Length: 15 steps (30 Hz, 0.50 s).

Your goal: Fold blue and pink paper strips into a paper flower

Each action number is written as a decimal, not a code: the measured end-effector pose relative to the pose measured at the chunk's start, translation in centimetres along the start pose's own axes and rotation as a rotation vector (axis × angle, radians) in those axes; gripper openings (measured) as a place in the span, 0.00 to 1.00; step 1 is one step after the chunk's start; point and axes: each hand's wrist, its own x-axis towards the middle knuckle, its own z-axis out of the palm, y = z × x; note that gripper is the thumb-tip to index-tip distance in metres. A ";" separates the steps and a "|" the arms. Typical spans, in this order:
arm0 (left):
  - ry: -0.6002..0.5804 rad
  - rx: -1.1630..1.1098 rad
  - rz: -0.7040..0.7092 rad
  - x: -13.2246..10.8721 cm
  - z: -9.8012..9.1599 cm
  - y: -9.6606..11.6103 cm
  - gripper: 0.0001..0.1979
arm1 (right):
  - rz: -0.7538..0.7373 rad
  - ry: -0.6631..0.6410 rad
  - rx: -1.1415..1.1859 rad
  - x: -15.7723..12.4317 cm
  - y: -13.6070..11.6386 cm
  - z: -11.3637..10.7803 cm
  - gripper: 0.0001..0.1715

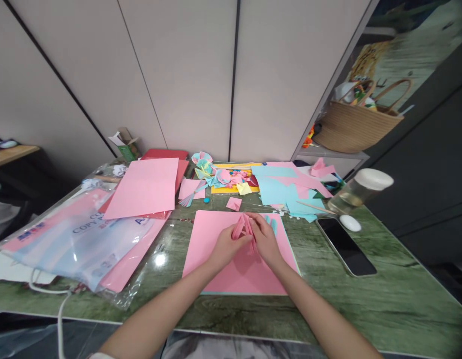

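Observation:
Between my two hands is a piece of folded pink paper (243,227), held just above a pink sheet (216,269) on the table. My left hand (227,247) grips its left side, the thumb across the front. On the right side, my right hand (264,238) closes its fingers over the folds. Part of the folded paper is hidden by my fingers. A strip of light blue paper (273,225) lies just beyond my right hand. Past the sheet's far edge rests a small pink folded square (234,204).
At left, a clear plastic paper bag (81,234) lies beside stacked pink sheets (143,187). Paper flowers (221,177) and a yellow tray (218,190) sit at the back. Blue paper scraps (272,187), a lidded bottle (350,194), a white oval object (349,223) and a phone (346,247) are at right.

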 end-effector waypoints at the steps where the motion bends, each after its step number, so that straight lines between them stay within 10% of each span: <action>1: -0.002 0.009 0.010 0.0 -0.1 0.0 0.11 | 0.003 -0.022 -0.001 0.1 0.0 -0.2 0.15; 15: -0.010 -0.003 -0.058 -0.3 -0.1 0.4 0.11 | -0.074 0.088 -0.113 -0.6 1.0 1.1 0.18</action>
